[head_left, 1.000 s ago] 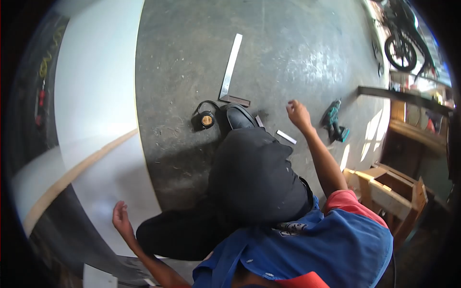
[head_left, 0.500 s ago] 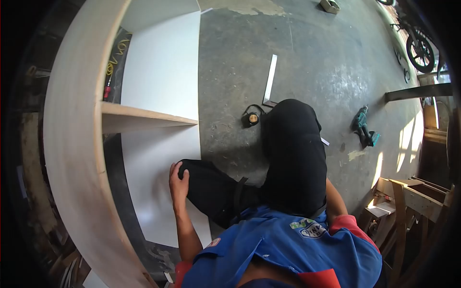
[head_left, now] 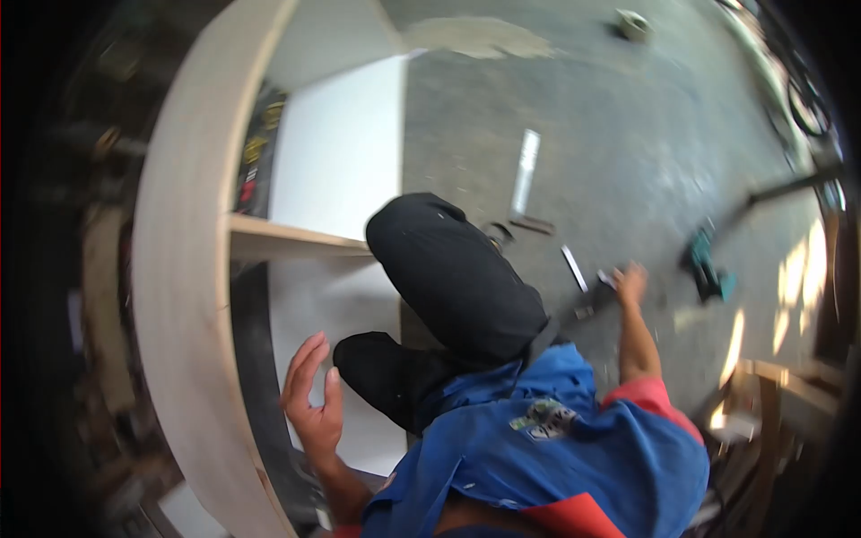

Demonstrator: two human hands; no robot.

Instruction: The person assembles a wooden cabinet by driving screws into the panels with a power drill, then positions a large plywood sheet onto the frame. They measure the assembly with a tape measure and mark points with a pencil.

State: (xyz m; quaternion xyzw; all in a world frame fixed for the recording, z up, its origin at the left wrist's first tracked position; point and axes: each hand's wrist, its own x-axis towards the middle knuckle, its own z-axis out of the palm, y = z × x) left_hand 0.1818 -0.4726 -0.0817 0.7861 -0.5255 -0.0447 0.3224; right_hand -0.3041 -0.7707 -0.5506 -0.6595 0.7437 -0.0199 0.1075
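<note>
My left hand (head_left: 314,399) is raised beside my left knee, fingers apart and holding nothing, above the white panel (head_left: 336,296) of a wooden cabinet frame (head_left: 193,242). Out to the right, my right hand (head_left: 631,285) reaches down to the floor. A small whitish piece (head_left: 606,279) lies right at its fingers; blur hides whether they grip it. Left of that hand are a thin white strip (head_left: 574,269) and a small dark piece (head_left: 584,313). A try square (head_left: 526,175) rests farther forward. My raised knee partly hides the tape measure (head_left: 499,236).
A teal cordless drill (head_left: 708,269) lies on the floor to the right. A red-handled tool (head_left: 247,186) is inside the cabinet's upper bay. A wooden stand (head_left: 767,394) is at right, a small box (head_left: 632,25) far ahead, and a bicycle wheel (head_left: 809,103) at upper right.
My left hand has lifted off my knee and spread its fingers. My right hand has come out from behind my leg to the floor. My raised knee has swung left, uncovering the strip.
</note>
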